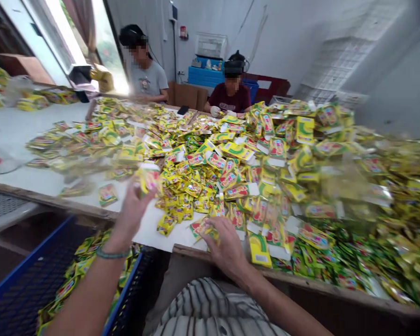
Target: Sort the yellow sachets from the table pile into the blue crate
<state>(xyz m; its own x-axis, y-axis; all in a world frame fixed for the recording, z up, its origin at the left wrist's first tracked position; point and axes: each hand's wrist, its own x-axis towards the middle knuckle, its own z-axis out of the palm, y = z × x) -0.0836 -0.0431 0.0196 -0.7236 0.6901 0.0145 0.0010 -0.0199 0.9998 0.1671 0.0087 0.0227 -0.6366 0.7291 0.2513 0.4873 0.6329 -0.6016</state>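
My left hand (135, 203) is raised over the table's front part, its thumb and fingers closed on a yellow-and-red packet (149, 179) with a white top; motion blurs it. Lower down and to the right, my right hand (227, 245) curls its fingers round a yellow packet (212, 231) close to the table edge, partly hidden by the fingers. Small yellow sachets (177, 212) lie in a heap between the two hands. Larger flat yellow packets (236, 191) with white flaps pile up beyond and beside my right hand.
A blue crate (28, 275) with more sachets stands below the table edge at left. Green sachets (350, 254) heap up at the right. Two people, one in grey (147, 79) and one in dark red (231, 95), sit across the table. A tape roll (0, 161) lies at left.
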